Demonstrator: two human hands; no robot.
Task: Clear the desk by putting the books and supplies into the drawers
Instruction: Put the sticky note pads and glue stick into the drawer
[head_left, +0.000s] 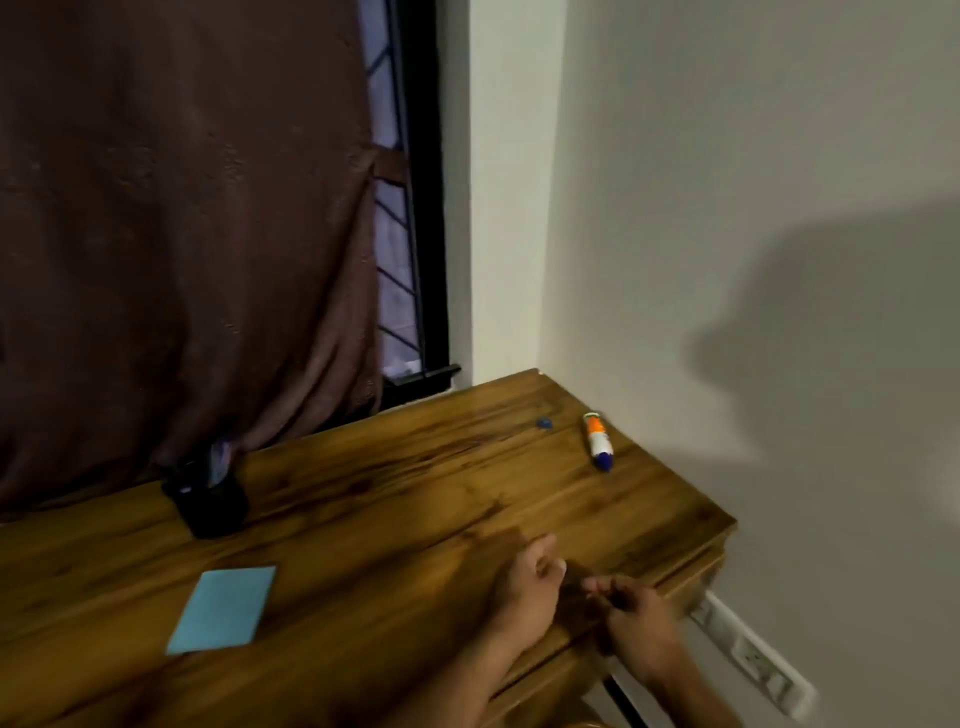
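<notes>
Both hands sit low at the desk's (363, 519) front edge, right of centre, left hand (524, 587) and right hand (631, 618) loosely curled and nearly touching (whether they pinch something small between them, I cannot tell). I judge the glue stick (597, 440) the next pick: up-frame from the hands near the wall, long axis running away from me, right hand nearer. No readable writing on it or the blue pad (223, 608) at lower left.

Surface (395, 499) mostly open through the middle. Obstacles: black pen holder (212, 496) at back left against the curtain (182, 234), blue pad (223, 609) lying flat front left, glue stick (597, 440) and small blue cap (544, 423) near the back right corner. Wall (753, 260) bounds the right edge.
</notes>
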